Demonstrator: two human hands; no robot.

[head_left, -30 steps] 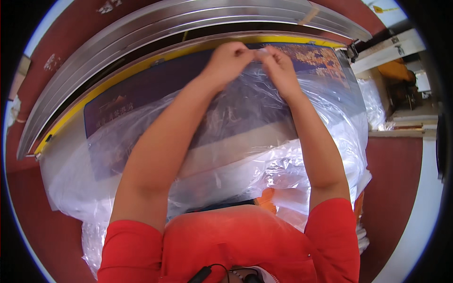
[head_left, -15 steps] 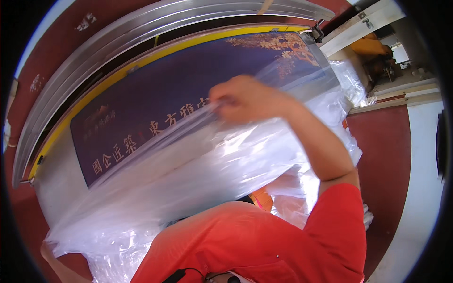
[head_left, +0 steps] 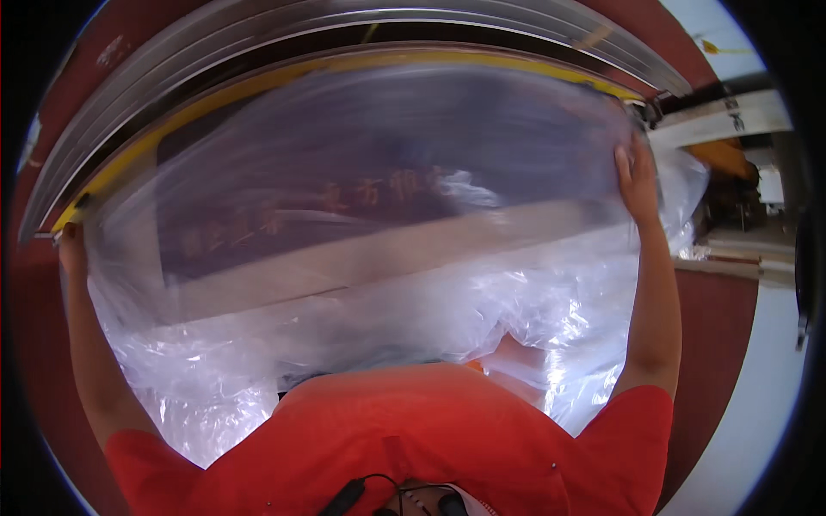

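A clear plastic sheet (head_left: pixel 344 249) lies over a dark panel (head_left: pixel 284 181) with pale lettering, veiling most of it. Toward me the sheet is crumpled and shiny. At the far left corner, my left hand (head_left: pixel 74 249) is closed on the sheet's edge, beside the yellow frame strip (head_left: pixel 129 176). Its fingertips are small and partly hidden. Near the panel's right end, my right hand (head_left: pixel 637 181) lies against the sheet with its fingers stretched out and apart. Both arms reach wide to either side.
Long silver metal rails (head_left: pixel 284 30) curve along the far side, beyond the yellow strip. A pale beam (head_left: pixel 723 120) juts in at the right, near an opening into a cluttered room. The floor (head_left: pixel 714 327) at the right is dark red.
My right hand has moved from mid-panel to its right end. My left hand has risen from the lower left to the far left corner. The sheet now covers nearly the whole dark panel.
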